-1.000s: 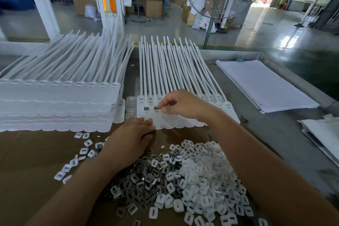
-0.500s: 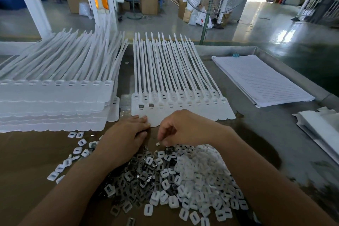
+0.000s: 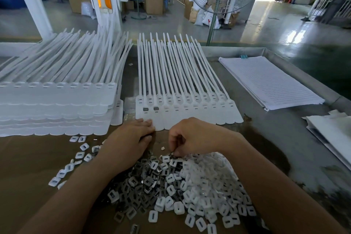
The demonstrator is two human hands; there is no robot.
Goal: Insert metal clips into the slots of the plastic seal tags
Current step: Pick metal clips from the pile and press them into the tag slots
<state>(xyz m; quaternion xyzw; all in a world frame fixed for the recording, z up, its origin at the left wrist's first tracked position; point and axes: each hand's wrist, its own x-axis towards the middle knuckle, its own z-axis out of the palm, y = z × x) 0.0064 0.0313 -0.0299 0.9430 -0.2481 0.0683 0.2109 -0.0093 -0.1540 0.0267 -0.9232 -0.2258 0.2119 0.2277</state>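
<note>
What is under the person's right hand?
The right hand hovers over the far edge of the pile of clips, with its fingertips curled down onto it. Whether they pinch a clip cannot be seen, because the fingers cover that spot.

left hand [image 3: 131,138] flat, palm down, right hand [image 3: 193,137] fingers curled

The seal tags [image 3: 182,108] are matt white plastic, smooth. The loose clips [image 3: 152,180] shine as grey metal among white plastic pieces [image 3: 207,186]. The bench [image 3: 256,129] is dull, stained metal; lined paper [image 3: 269,83] lies matt.
</note>
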